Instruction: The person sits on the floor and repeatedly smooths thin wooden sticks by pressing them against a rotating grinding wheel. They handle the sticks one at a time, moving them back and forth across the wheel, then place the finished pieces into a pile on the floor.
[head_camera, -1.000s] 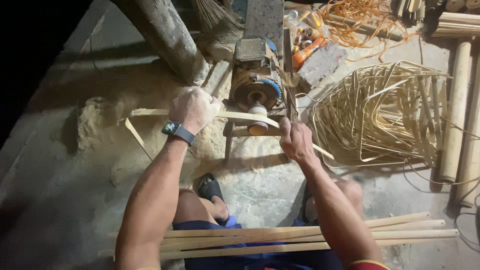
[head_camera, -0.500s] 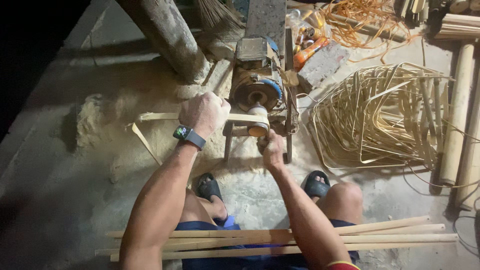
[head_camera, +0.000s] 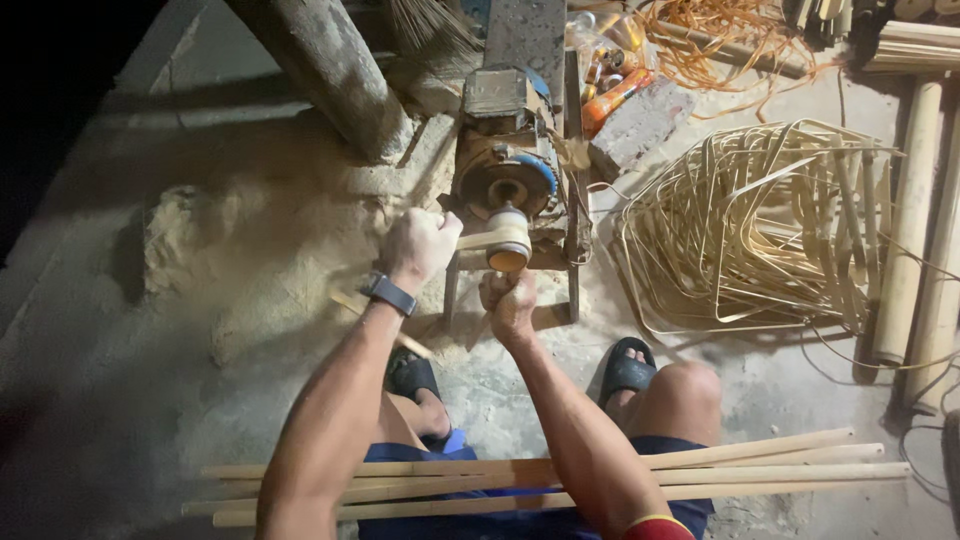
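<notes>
At frame centre, the left hand (head_camera: 418, 247) fists 1 bamboo strip (head_camera: 478, 240) running left-right onto the sanding drum (head_camera: 508, 243); the right hand (head_camera: 510, 302), clenched, sits just below it.

A rough concrete floor (head_camera: 120, 400) fills the view, lit from above and fading to black at the far left. A pale sawdust heap (head_camera: 250, 270) lies on it beside a slanting wooden post (head_camera: 320, 70). Coiled cane strips (head_camera: 760, 220) and upright poles (head_camera: 905, 220) occupy the right.
</notes>
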